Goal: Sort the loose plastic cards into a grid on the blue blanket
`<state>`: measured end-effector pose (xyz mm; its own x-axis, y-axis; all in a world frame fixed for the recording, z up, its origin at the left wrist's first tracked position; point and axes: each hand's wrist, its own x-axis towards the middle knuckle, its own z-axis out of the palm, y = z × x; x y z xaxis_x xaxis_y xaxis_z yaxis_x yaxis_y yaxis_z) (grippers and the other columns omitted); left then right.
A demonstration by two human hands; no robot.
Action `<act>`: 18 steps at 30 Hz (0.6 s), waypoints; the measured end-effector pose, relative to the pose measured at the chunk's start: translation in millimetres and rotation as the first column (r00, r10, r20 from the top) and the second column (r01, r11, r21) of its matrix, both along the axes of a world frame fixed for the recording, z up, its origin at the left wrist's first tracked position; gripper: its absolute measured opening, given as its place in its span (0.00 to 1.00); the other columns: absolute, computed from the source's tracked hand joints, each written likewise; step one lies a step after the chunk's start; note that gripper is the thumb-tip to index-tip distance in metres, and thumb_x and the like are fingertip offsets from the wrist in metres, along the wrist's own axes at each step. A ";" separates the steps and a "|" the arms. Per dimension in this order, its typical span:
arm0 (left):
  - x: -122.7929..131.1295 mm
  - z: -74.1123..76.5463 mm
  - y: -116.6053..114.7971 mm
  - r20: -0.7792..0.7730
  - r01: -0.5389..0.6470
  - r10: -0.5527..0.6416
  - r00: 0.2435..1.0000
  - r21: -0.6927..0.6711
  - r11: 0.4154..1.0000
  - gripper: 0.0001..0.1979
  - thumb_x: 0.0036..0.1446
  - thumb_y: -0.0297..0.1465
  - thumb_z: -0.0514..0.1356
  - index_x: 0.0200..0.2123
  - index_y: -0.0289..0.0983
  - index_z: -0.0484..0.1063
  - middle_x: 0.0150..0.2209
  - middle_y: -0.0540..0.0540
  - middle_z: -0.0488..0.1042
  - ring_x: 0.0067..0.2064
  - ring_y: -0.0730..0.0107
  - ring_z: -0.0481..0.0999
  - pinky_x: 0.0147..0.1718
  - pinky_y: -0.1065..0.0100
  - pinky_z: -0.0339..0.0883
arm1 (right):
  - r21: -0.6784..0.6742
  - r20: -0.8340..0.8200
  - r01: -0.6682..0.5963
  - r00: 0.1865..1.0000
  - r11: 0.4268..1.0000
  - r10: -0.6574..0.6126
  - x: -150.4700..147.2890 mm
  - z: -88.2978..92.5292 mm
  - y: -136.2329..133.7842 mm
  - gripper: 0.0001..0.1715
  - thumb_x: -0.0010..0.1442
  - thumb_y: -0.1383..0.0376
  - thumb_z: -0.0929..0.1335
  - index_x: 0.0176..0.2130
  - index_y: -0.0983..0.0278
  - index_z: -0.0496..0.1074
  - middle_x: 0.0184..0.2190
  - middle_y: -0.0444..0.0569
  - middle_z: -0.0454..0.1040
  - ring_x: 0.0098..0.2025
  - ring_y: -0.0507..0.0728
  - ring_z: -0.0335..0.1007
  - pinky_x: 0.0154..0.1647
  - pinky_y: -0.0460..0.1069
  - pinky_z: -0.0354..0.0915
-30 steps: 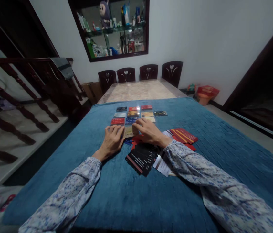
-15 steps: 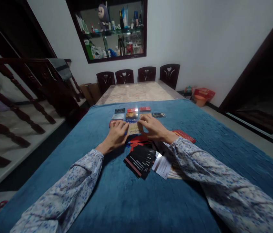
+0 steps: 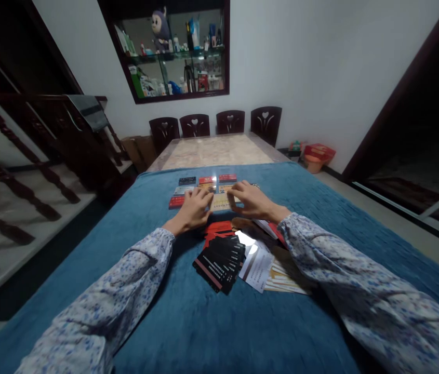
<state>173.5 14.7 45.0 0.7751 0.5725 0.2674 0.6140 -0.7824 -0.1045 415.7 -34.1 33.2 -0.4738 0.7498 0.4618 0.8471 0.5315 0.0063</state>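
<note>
Starting at the left of the blue cloth (image 3: 320, 208), a red card (image 3: 175, 202) marks the near corner of the rows of cards (image 3: 207, 180) laid out face up. Just beside it is my left hand (image 3: 191, 209), palm down, fingers loosely bent and close together, their tips against the left edge of the beige card (image 3: 221, 202). That card lies flat on the cloth between my two hands, and it has travelled: a second ago it sat nearer me, just ahead of the loose piles, and since then both hands have slid it forward until it is level with the nearest row. My right hand (image 3: 253, 202) meets it from the other side, fingers flatter and a little more spread, tips on its right edge. Neither hand is closed round the card; it is only pinched lightly between the two sets of fingertips. Both hands now cover cards that showed plainly before. Closer to me, untouched, lie the black cards (image 3: 219, 255) in a fan, then the white cards (image 3: 257, 266), and to the right some red-edged cards (image 3: 276, 231) half under my right sleeve.
</note>
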 end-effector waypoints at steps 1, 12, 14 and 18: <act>2.8 1.5 0.8 -0.005 -0.005 0.005 1.000 -0.010 1.000 0.26 0.59 0.30 0.59 0.61 0.35 0.67 0.60 0.34 0.70 0.62 0.44 0.64 0.56 0.43 0.58 | -0.010 -0.002 0.011 1.000 1.000 -0.011 1.6 0.9 1.3 0.09 0.59 0.67 0.69 0.42 0.65 0.75 0.46 0.58 0.72 0.47 0.63 0.62 0.48 0.55 0.63; 30.7 6.8 22.0 -0.030 -0.020 0.018 0.999 -0.087 0.996 0.20 0.58 0.30 0.62 0.55 0.39 0.71 0.61 0.35 0.70 0.61 0.45 0.62 0.53 0.45 0.58 | -0.137 -0.064 0.011 0.998 0.990 -0.020 22.9 -0.3 23.6 0.08 0.57 0.70 0.71 0.40 0.64 0.75 0.48 0.56 0.72 0.49 0.61 0.66 0.52 0.56 0.64; 35.4 5.6 26.9 -0.027 -0.014 0.012 1.000 -0.096 0.995 0.20 0.58 0.29 0.62 0.54 0.39 0.71 0.60 0.35 0.71 0.61 0.44 0.63 0.53 0.44 0.58 | -0.152 -0.061 0.024 0.998 0.988 -0.034 25.3 -1.3 27.5 0.07 0.57 0.71 0.71 0.39 0.65 0.75 0.47 0.56 0.72 0.48 0.61 0.67 0.52 0.55 0.64; 43.7 1.9 35.2 -0.042 -0.011 0.007 0.999 -0.107 0.994 0.18 0.57 0.28 0.61 0.52 0.38 0.72 0.57 0.35 0.72 0.60 0.44 0.64 0.52 0.44 0.58 | -0.195 -0.030 0.085 0.995 0.977 -0.093 27.9 -2.5 33.5 0.11 0.56 0.71 0.71 0.41 0.66 0.75 0.49 0.58 0.73 0.50 0.62 0.69 0.51 0.55 0.65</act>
<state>217.2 50.0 46.9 0.7790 0.6031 0.1717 0.6179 -0.7849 -0.0461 443.6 -0.5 30.7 -0.3857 0.8652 0.3205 0.8887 0.4417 -0.1228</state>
